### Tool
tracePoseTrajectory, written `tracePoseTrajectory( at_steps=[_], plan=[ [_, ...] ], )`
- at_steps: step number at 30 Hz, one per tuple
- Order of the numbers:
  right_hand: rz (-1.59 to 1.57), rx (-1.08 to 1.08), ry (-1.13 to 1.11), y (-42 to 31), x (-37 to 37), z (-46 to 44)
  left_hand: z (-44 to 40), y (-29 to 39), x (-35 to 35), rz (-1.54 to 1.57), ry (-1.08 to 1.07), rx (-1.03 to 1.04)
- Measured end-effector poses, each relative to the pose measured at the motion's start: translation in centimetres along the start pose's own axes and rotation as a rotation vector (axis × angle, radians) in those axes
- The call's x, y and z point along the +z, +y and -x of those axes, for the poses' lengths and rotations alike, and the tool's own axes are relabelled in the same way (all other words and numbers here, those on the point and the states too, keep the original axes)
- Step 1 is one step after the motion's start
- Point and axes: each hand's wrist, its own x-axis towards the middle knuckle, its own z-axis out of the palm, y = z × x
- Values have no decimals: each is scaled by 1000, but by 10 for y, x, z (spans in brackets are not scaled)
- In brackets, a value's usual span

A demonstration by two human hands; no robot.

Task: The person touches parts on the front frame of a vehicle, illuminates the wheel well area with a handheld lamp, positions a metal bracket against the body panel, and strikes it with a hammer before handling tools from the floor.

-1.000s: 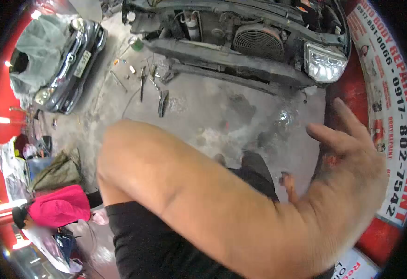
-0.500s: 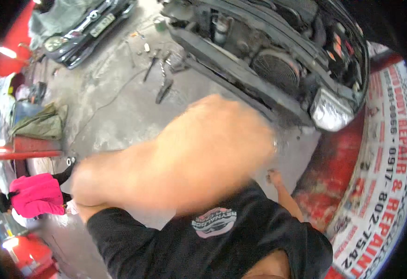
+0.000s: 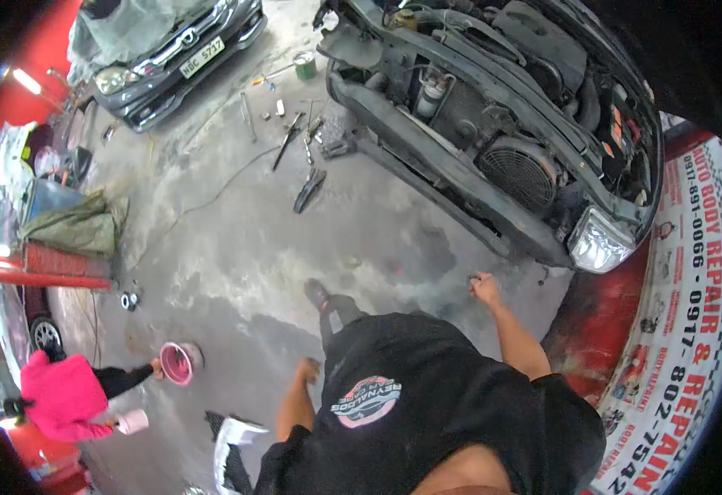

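Note:
My left hand [image 3: 307, 370] hangs low beside my black shirt [image 3: 427, 388], over the grey floor. It is small and blurred, so its finger shape is unclear. Out in front on the other side, my right hand [image 3: 484, 289] has its fingers closed around something small and dark that I cannot make out. Beyond that hand stands a car front [image 3: 460, 157] with its bumper cover off, showing a round fan [image 3: 517, 177] and a headlight [image 3: 602, 241].
Tools [image 3: 291, 140] and a dark part [image 3: 310, 191] lie on the floor near a green can [image 3: 304, 66]. A partly covered car [image 3: 171, 66] stands upper left. At lower left, a person in pink [image 3: 62, 396] holds a pink bucket [image 3: 181, 364]. A banner [image 3: 674, 330] lines the right.
My left arm, raised across the view before, has dropped to my side. The view has turned, showing more floor and the engine bay. The pink bucket has come into sight.

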Motion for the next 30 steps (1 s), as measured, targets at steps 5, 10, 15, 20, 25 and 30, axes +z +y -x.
tracePoseTrajectory(
  at_steps=[5,10,15,20,25,30],
  plan=[
    [725,-563,98,34,78,-25,-57,5,-77,-354,75,313],
    [194,165,-370,-126,110,-16,-76,87,-182,195,347,290],
    [289,-290,-183,-222,142,-65,-49,147,-292,336,373,407],
    [242,-336,-190,-309,137,-75,-55,128,-317,591,395,328],
    [288,-416,-117,-266,150,-104,-94,41,-267,630,256,106],
    [262,22,-359,-241,133,-131,-66,38,-229,584,113,145]
  ],
)
